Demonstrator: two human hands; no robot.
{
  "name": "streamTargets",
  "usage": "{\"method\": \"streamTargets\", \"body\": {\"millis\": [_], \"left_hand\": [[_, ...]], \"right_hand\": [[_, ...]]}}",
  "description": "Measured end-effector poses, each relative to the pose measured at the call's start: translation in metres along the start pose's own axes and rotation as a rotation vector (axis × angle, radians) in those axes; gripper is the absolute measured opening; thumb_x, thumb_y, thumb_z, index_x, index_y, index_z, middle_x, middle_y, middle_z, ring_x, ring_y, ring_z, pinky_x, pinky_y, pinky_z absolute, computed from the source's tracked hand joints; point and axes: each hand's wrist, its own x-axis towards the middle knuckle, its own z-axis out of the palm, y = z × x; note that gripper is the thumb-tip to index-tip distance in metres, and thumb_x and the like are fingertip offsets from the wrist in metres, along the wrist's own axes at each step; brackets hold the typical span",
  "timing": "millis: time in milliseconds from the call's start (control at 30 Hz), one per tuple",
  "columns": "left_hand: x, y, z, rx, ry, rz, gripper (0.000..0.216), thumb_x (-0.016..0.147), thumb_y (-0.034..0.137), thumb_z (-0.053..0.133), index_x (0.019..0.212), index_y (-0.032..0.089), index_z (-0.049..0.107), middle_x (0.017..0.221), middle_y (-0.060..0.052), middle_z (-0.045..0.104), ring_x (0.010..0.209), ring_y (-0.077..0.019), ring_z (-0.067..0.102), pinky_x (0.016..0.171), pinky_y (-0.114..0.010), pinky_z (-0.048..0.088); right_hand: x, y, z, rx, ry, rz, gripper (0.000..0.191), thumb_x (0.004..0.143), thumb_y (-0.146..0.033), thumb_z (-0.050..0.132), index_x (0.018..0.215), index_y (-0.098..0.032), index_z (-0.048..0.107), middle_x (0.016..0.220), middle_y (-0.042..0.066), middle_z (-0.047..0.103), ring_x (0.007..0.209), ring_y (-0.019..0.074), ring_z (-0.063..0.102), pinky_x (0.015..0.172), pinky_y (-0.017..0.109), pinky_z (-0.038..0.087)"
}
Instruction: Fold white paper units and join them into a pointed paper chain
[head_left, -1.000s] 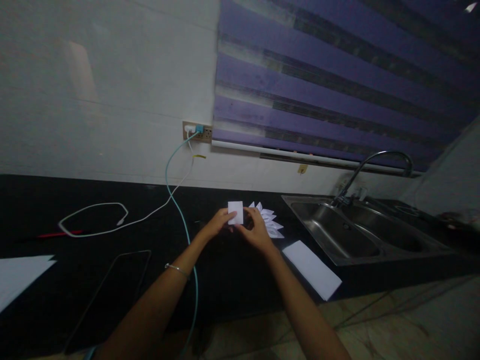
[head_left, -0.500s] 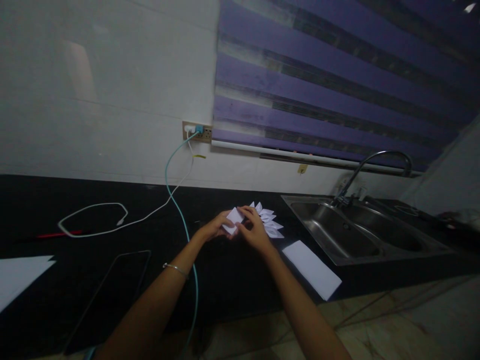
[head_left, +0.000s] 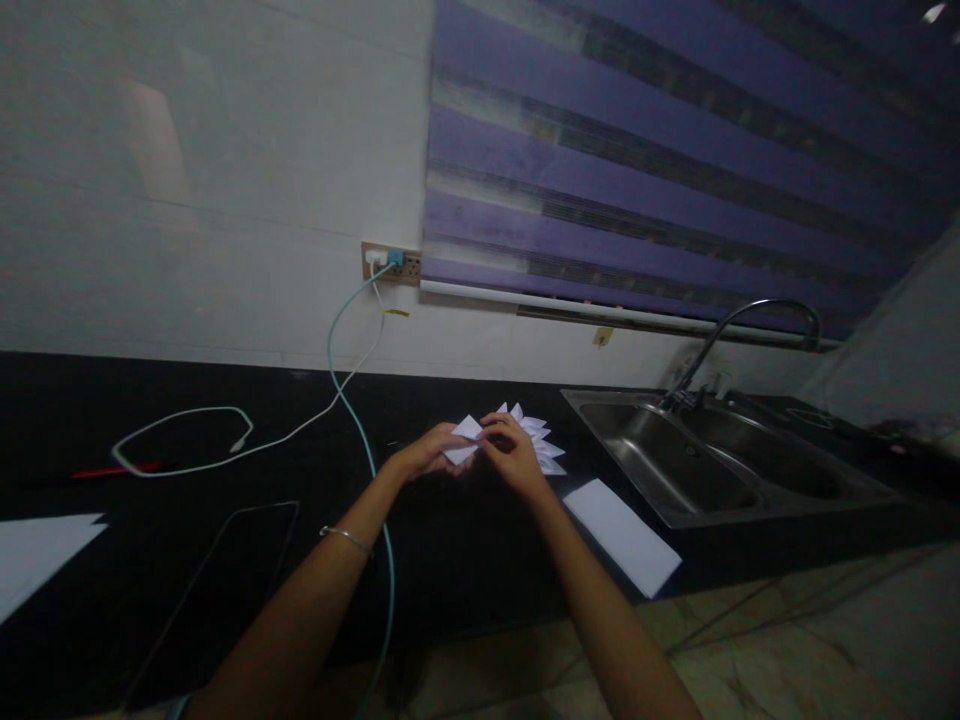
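One paper (head_left: pixel 466 428), in left hand (head_left: pixel 430 453), right hand (head_left: pixel 516 456) pinching

1. From my end of the feed, I take this place for a kitchen, probably a home one.
2. A steel sink (head_left: pixel 679 465) with two bowls is set into a long black counter (head_left: pixel 465 570).
3. I can see a curved tap (head_left: pixel 763 302) rising at the sink's back edge.
4. Behind runs a pale, glossy wall (head_left: pixel 262 200), with a socket (head_left: pixel 412 267) above the counter.
5. The purple striped blind (head_left: pixel 637 190) looks domestic to me.
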Motion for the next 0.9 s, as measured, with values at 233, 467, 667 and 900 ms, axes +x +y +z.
{"method": "streamTargets", "body": {"millis": [233,467,667,900], "left_hand": [[-0.005,0.005,0.002,0.068,-0.064,-0.047,0.029,0.079,0.036,0.060,0.080,0.008,0.062,0.061,-0.005,0.061,0.047,-0.0119,0.057,0.044,-0.021,0.039],[-0.008,0.011,0.007,0.188,-0.114,-0.072,0.033,0.081,0.039,0.056,0.072,0.008,0.064,0.054,-0.004,0.060,0.045,-0.0105,0.055,0.043,-0.020,0.035],[-0.002,0.003,0.005,0.278,-0.066,-0.071,0.033,0.081,0.042,0.055,0.089,0.010,0.061,0.065,-0.004,0.061,0.050,-0.0118,0.057,0.045,-0.020,0.036],[0.007,-0.002,0.004,0.425,0.226,0.151,0.041,0.077,0.033,0.063,0.112,0.017,0.049,0.087,-0.003,0.061,0.063,-0.0112,0.055,0.054,-0.019,0.039]], "right_hand": [[0.002,0.009,-0.004,0.056,-0.041,0.083,0.007,0.077,-0.020,0.061,0.081,-0.019,0.066,0.091,0.005,0.062,0.090,0.0185,0.058,0.084,0.034,0.046],[-0.002,0.015,-0.007,0.265,-0.190,0.397,0.014,0.071,-0.024,0.063,0.083,-0.019,0.058,0.072,-0.001,0.058,0.064,0.0136,0.058,0.054,0.024,0.049],[0.000,0.012,-0.005,0.369,-0.128,0.550,0.016,0.069,-0.023,0.060,0.084,-0.019,0.055,0.073,-0.002,0.056,0.058,0.0118,0.058,0.041,0.020,0.049],[0.001,0.020,-0.002,0.379,-0.020,0.502,0.017,0.069,-0.022,0.059,0.085,-0.019,0.055,0.057,-0.006,0.054,0.046,0.0109,0.055,0.043,0.024,0.052]]}}
